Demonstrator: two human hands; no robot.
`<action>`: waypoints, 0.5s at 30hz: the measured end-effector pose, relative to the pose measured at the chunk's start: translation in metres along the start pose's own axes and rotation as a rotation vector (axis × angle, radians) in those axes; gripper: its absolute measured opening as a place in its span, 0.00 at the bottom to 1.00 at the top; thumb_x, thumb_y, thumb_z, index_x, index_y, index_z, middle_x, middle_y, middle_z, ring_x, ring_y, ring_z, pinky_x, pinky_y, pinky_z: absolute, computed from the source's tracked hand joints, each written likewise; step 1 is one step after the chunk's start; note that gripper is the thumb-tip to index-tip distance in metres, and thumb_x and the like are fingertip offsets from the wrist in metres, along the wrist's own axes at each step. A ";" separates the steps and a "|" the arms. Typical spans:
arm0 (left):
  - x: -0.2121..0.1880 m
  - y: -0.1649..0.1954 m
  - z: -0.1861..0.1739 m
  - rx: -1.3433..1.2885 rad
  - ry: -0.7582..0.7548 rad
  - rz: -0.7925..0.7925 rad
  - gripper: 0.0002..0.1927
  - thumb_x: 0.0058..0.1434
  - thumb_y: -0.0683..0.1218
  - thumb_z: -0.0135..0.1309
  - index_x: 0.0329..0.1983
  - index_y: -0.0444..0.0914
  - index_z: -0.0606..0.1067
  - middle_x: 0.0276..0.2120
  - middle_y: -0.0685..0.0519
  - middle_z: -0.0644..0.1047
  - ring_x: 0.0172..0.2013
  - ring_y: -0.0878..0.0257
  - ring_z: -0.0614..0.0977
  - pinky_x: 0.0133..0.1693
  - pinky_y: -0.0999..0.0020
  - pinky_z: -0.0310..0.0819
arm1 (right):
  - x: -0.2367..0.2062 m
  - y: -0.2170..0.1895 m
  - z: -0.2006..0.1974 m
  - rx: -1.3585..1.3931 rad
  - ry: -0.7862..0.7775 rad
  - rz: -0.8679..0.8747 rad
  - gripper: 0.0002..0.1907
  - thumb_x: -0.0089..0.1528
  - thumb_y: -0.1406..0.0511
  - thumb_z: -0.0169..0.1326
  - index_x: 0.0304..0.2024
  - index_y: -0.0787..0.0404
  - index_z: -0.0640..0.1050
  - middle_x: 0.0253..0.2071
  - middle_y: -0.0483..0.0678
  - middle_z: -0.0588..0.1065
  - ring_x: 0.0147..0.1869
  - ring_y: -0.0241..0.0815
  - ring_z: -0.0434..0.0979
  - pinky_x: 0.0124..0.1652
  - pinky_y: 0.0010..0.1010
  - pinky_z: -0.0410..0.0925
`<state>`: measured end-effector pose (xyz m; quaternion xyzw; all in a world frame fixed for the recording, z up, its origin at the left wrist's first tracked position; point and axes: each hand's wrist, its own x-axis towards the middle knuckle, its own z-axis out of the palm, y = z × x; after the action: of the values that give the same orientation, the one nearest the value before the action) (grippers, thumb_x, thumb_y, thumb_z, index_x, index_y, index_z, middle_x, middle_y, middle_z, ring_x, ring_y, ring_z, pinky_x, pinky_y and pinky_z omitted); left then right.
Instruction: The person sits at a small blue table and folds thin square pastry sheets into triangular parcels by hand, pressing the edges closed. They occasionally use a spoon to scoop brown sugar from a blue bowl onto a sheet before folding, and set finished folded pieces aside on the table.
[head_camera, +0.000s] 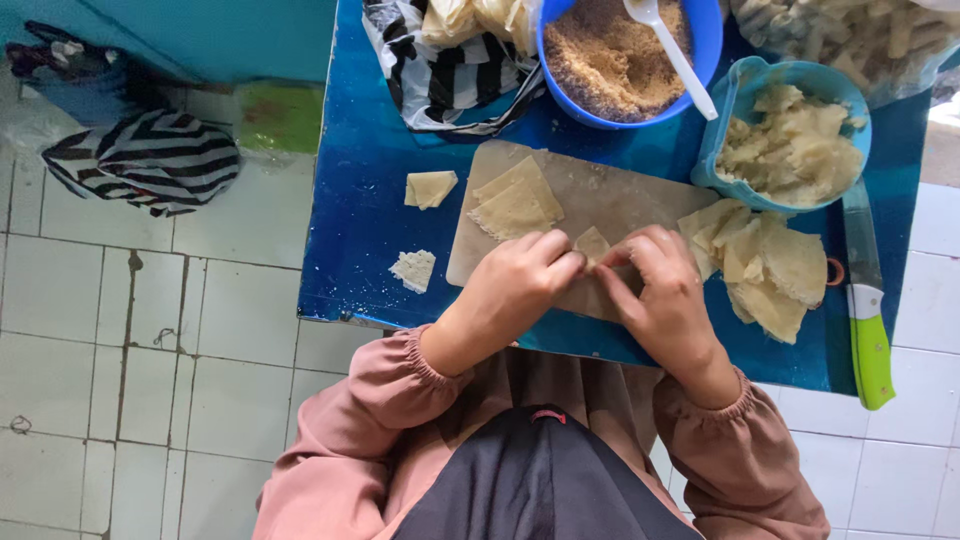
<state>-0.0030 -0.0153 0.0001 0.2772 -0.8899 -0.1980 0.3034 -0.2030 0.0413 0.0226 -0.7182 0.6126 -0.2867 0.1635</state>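
Progress, head view (the only one): work looked partly done. One folded pale-yellow triangular dough parcel (431, 187) lay finished on the blue-painted tabletop (360, 250), left of the light wooden cutting board (610, 205). A small white crumbly square piece (414, 269) sat below it, also on the blue surface. Two flat pale dough wrappers (515, 203) lay overlapped on the board's upper left, not yet filled as far as I could tell. A loose stack of thin pale dough sheets (770, 270) waited at the board's right end, so plenty looked left to do. The round blue plastic bowl of brown crumbly filling (620, 55) with a white plastic spoon (672, 50) was near full. A light-blue plastic container of pale dough lumps (795, 140) stood just beside it. A green-handled knife (868, 310) lay along the right edge, untouched. A black-and-white striped bag (450, 75) sat at the top.

Hands: left hand (520, 285) and right hand (660, 290) met over the board's near edge, fingers curled in narrow. Both pinched one small pale dough piece (592, 243) between thumbs and fingertips. The piece stood just off the board surface, mostly hidden by fingers (whether filled, couldn't tell).
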 end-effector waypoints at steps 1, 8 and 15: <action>-0.001 0.000 -0.001 -0.001 0.008 0.001 0.07 0.58 0.42 0.53 0.39 0.38 0.74 0.36 0.50 0.72 0.39 0.54 0.79 0.42 0.61 0.75 | 0.001 0.001 -0.001 0.015 0.001 -0.024 0.05 0.59 0.71 0.61 0.37 0.63 0.78 0.41 0.52 0.74 0.48 0.55 0.73 0.47 0.42 0.66; 0.010 0.001 0.015 -0.054 0.006 -0.233 0.05 0.59 0.43 0.57 0.34 0.38 0.73 0.34 0.46 0.73 0.38 0.47 0.79 0.40 0.55 0.75 | 0.000 -0.001 -0.007 -0.072 0.001 -0.155 0.09 0.57 0.72 0.61 0.40 0.61 0.81 0.41 0.52 0.75 0.47 0.55 0.72 0.46 0.43 0.65; 0.017 0.006 0.019 -0.108 0.008 -0.352 0.05 0.63 0.43 0.54 0.38 0.37 0.72 0.34 0.45 0.75 0.38 0.46 0.80 0.38 0.54 0.75 | 0.008 0.001 -0.002 -0.033 0.014 -0.006 0.07 0.61 0.71 0.60 0.41 0.62 0.77 0.42 0.52 0.74 0.48 0.56 0.72 0.48 0.42 0.65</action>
<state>-0.0284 -0.0180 -0.0036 0.4125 -0.8146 -0.2945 0.2821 -0.2044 0.0339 0.0252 -0.7205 0.6164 -0.2820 0.1464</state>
